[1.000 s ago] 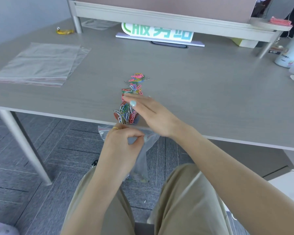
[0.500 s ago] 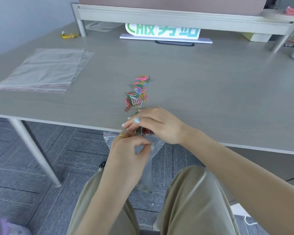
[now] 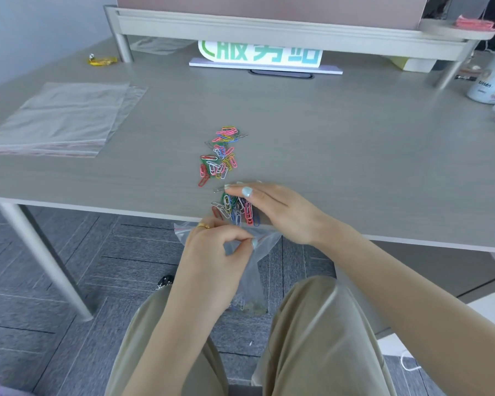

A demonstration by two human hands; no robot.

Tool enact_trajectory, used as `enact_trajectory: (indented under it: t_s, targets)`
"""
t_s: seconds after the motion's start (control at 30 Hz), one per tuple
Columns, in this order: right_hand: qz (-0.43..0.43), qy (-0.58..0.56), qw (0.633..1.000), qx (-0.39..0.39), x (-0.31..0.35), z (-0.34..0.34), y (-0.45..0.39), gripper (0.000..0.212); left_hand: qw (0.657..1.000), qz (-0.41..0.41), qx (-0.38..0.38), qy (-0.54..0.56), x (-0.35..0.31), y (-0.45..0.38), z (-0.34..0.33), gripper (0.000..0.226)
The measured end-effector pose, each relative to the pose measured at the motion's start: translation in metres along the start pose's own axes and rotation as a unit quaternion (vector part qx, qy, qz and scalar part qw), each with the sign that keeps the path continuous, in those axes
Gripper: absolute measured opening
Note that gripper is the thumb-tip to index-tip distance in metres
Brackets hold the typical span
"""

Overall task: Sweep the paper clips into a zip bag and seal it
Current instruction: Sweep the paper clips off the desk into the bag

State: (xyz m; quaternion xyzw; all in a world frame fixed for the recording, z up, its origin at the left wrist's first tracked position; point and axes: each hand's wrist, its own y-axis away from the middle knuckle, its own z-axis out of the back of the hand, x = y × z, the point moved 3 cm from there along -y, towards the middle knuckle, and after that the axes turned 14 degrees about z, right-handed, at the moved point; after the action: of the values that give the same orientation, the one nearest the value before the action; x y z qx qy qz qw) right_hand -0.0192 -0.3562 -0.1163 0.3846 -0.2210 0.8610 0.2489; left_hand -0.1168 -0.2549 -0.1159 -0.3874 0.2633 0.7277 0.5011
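Colourful paper clips (image 3: 222, 154) lie in a loose line on the grey desk (image 3: 340, 144). A second bunch of clips (image 3: 236, 210) sits right at the desk's front edge. My right hand (image 3: 280, 212) lies flat on the desk with straight fingers, cupped behind that bunch. Below the edge, my left hand (image 3: 215, 252) pinches the rim of a clear zip bag (image 3: 257, 270) with a red seal line, holding its mouth under the clips. A few clips show at the bottom of the bag.
A stack of clear bags (image 3: 60, 118) lies at the left of the desk. A raised shelf (image 3: 269, 27) with a green-lettered sign (image 3: 260, 54) runs along the back. A white bottle (image 3: 492, 81) stands at the right. My knees are under the desk edge.
My right hand pulled a bunch of clips back to the desk's edge over the bag mouth. The left hand kept holding the bag below the edge.
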Motion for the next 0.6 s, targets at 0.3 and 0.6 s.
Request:
enact_trajectory:
  t_s: [0.3,0.6]
  targets:
    - [0.009,0.329,0.939,0.105,-0.004,0.005,0.03,0.067,0.999,-0.013,-0.028,-0.015,0.001,0.001,0.002,0.009]
    - [0.089,0.351,0.926,0.106,0.009,-0.011,0.044,0.069,0.999,-0.023,-0.028,-0.016,0.0,0.0,0.003,0.01]
